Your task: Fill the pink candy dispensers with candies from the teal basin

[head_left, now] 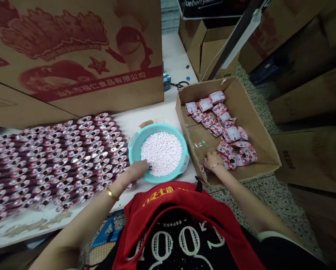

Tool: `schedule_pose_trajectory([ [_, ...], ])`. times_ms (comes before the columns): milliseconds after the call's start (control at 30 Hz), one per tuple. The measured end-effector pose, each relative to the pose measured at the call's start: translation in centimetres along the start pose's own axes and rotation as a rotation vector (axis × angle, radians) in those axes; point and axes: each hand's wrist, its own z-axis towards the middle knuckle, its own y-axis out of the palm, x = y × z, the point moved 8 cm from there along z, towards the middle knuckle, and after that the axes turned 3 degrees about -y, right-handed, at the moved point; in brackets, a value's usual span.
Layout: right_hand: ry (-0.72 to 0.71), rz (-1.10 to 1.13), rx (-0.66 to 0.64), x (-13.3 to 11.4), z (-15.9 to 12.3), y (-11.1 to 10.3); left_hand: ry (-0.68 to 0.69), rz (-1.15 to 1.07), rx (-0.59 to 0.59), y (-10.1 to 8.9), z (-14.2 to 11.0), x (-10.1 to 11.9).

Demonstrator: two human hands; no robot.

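My left hand (136, 169) reaches into a teal bowl (134, 139) heaped with small white tablets (161, 153); its fingertips touch the near left of the pile and look pinched together. My right hand (212, 160) is down in an open cardboard box (258, 123) beside the table, its fingers curled over pink-and-white packets (227, 131) at the near corner. Rows of small pink and silver packages (58, 157) cover the white table (156, 112) left of the bowl.
A large printed brown carton (72, 56) stands at the back of the table. More cartons (207, 48) are stacked behind and to the right on the speckled floor (275, 195). Scissors (180, 84) lie at the far table edge.
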Motion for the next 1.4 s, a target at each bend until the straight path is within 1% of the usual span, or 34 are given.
schedule_pose_trajectory([
  [67, -0.018, 0.087, -0.018, 0.3, 0.5, -0.1, 0.039, -0.093, 0.044, 0.9, 1.3, 1.1],
  [133, -0.03, 0.235, -0.006, 1.3, 0.9, -0.6, 0.066, -0.16, 0.081, 1.6, 2.8, 2.4],
  [167, -0.024, 0.326, 0.043, 2.1, 1.0, -1.2, 0.077, -0.183, 0.098, 1.9, 3.5, 3.1],
  [200, -0.013, 0.427, 0.123, 3.0, 0.8, -2.2, 0.087, -0.204, 0.116, 2.1, 4.2, 3.8],
  [267, -0.004, 0.689, 0.333, 4.9, -0.2, -4.6, 0.102, -0.258, 0.164, 2.3, 5.3, 4.9],
  [300, -0.014, 0.864, 0.422, 5.5, -1.0, -5.7, 0.11, -0.286, 0.189, 2.3, 5.8, 5.4],
  [333, -0.035, 1.068, 0.475, 5.7, -1.9, -6.6, 0.119, -0.313, 0.212, 2.2, 6.1, 5.7],
  [367, -0.066, 1.286, 0.484, 5.4, -2.8, -7.3, 0.128, -0.341, 0.234, 1.9, 6.3, 5.9],
  [400, -0.106, 1.495, 0.45, 4.6, -3.6, -7.8, 0.14, -0.369, 0.257, 1.6, 6.4, 6.0],
  [467, -0.189, 1.809, 0.301, 1.5, -5.2, -8.6, 0.169, -0.423, 0.303, 0.5, 6.1, 5.8],
  [533, -0.255, 1.957, 0.127, -2.3, -6.7, -9.0, 0.216, -0.488, 0.36, -1.3, 5.0, 5.2],
  [600, -0.27, 2.013, 0.003, -6.0, -7.6, -8.6, 0.264, -0.541, 0.416, -3.4, 3.3, 4.2],
  [633, -0.26, 2.025, -0.03, -7.6, -7.8, -8.1, 0.28, -0.555, 0.442, -4.6, 2.3, 3.6],
  [700, -0.223, 2.028, -0.039, -10.1, -7.8, -7.0, 0.278, -0.542, 0.484, -6.6, 0.1, 2.2],
  [767, -0.191, 2.022, -0.012, -11.8, -7.5, -6.0, 0.246, -0.502, 0.514, -8.3, -1.9, 0.9],
  [833, -0.218, 2.016, -0.031, -13.2, -7.1, -5.4, 0.208, -0.47, 0.534, -9.4, -3.5, -0.2],
  [900, -0.315, 2.027, -0.147, -14.4, -6.8, -5.2, 0.181, -0.465, 0.549, -10.0, -4.5, -1.0],
  [1000, -0.495, 2.106, -0.438, -15.6, -7.0, -5.1, 0.16, -0.478, 0.565, -10.1, -5.0, -1.4],
  [1067, -0.551, 2.188, -0.584, -15.8, -7.1, -4.8, 0.152, -0.486, 0.566, -9.8, -4.8, -1.2],
  [1100, -0.552, 2.219, -0.616, -15.8, -7.0, -4.6, 0.15, -0.492, 0.563, -9.5, -4.6, -1.1],
  [1167, -0.519, 2.231, -0.616, -15.8, -6.6, -4.1, 0.15, -0.508, 0.545, -9.1, -4.3, -0.6],
  [1267, -0.442, 2.141, -0.522, -15.7, -5.7, -3.2, 0.156, -0.522, 0.53, -9.1, -4.3, -0.2],
  [1333, -0.422, 2.047, -0.44, -15.6, -5.1, -2.9, 0.16, -0.516, 0.536, -9.6, -4.7, -0.1],
  [1400, -0.458, 1.928, -0.298, -15.3, -4.4, -3.1, 0.17, -0.505, 0.543, -10.5, -5.3, 0.1],
])
